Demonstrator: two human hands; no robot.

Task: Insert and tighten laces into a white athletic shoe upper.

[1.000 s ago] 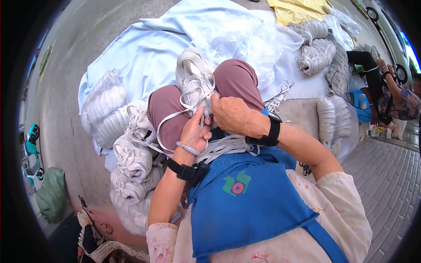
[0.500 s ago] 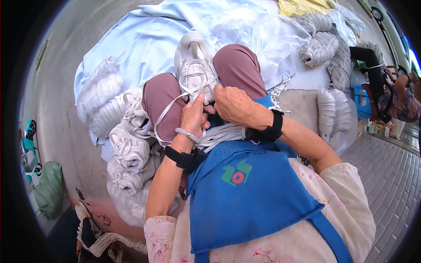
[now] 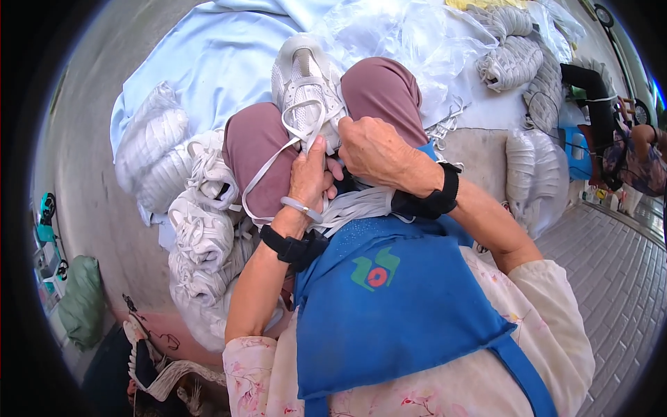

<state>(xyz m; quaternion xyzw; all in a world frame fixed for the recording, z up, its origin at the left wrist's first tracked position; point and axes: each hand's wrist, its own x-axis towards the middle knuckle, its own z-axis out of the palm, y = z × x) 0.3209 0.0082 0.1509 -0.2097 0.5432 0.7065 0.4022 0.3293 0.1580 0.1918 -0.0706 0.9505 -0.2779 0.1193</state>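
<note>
The white shoe (image 3: 304, 87) is between my two knees, with its toe pointing away from me. My left hand (image 3: 310, 175) is at the near end of the shoe, and its fingers are close together, pinching the white lace (image 3: 265, 168). The lace makes a loop over the shoe and also hangs down to the left of it, across my knee. My right hand (image 3: 382, 156) is curled at the right side of the shoe, but its back hides the fingertips, so I cannot tell what they hold. Nearer to me than the shoe, a bunch of laces (image 3: 358, 203) lies on my blue apron (image 3: 389, 326). Left of the shoe is a pile of other white shoes (image 3: 201, 233). Past the shoe there is a light blue cloth (image 3: 201, 62), with clear plastic (image 3: 403, 48) on it. Far to the right of the shoe are a blue stool (image 3: 575, 156) and another person (image 3: 632, 163).
</note>
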